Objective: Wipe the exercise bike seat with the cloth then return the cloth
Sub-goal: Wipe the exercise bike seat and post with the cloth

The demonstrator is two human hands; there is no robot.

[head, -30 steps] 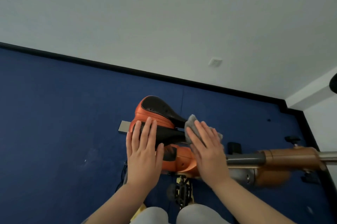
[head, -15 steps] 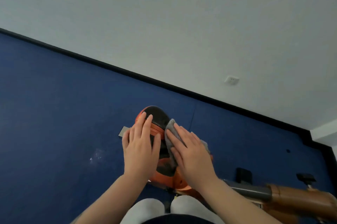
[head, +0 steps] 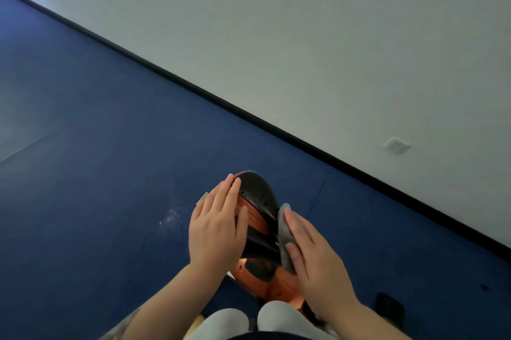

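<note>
The exercise bike seat (head: 258, 197) is black on top with orange sides and sits low in the middle of the view. My left hand (head: 217, 225) lies flat against the seat's left side, fingers straight and holding nothing. My right hand (head: 312, 256) presses a grey cloth (head: 284, 232) against the seat's right side. Most of the cloth is hidden under my fingers. The orange bike body (head: 279, 287) shows below the seat.
Blue carpet floor (head: 96, 173) surrounds the bike. A black skirting board (head: 249, 115) runs diagonally under the white wall, which carries a white socket (head: 396, 145). My knees in light trousers (head: 249, 320) are at the bottom edge. A dark object (head: 390, 306) lies at lower right.
The view has swung left and up, so the bike's frame has left the picture. My right hand with the cloth has slid back along the seat's right side. My left hand stays on the seat.
</note>
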